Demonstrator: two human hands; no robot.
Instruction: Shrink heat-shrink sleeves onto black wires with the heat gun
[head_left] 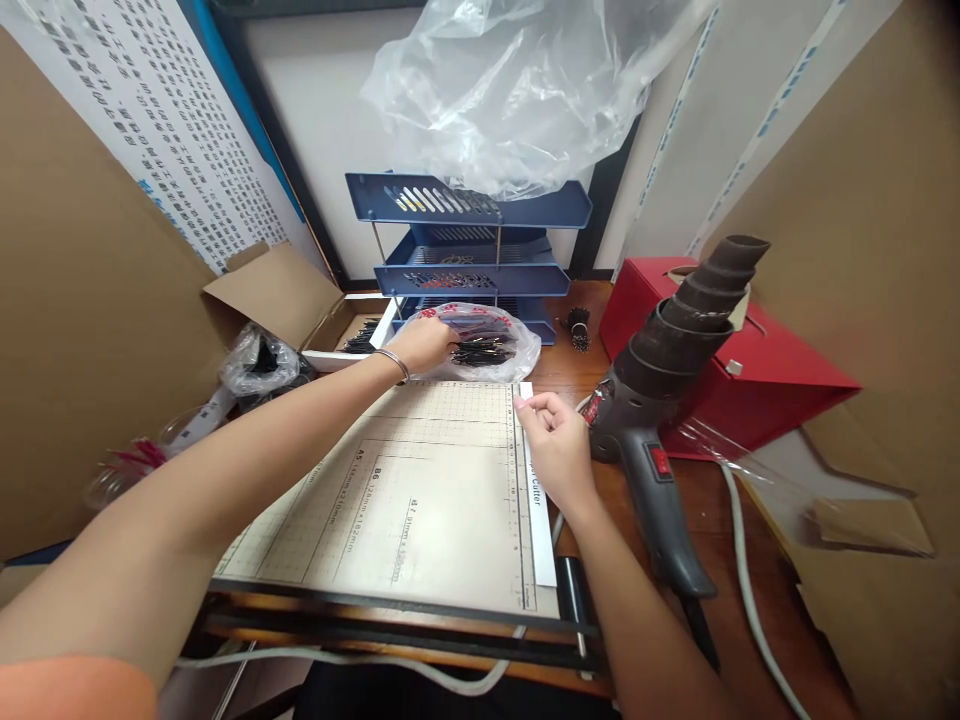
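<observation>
My left hand (424,345), a bracelet on its wrist, reaches to a clear plastic bag (529,350) with red print. Its fingers are curled together at the thin black pieces (484,350) inside the bag; the fingertips are partly hidden. Over the right edge of a cream paper cutter board (442,500) printed with grid lines and sizes, my right hand (556,440) is closed, thumb against the forefinger. Whatever it pinches, if anything, is too small to make out.
A heat gun (645,400) stands nozzle-up at right, before a red box (772,370). Blue stacked trays (472,280) rise behind the bag, with plastic sheeting (517,90) on top. An open carton (277,295) sits left. A grey cable (742,570) runs along the right.
</observation>
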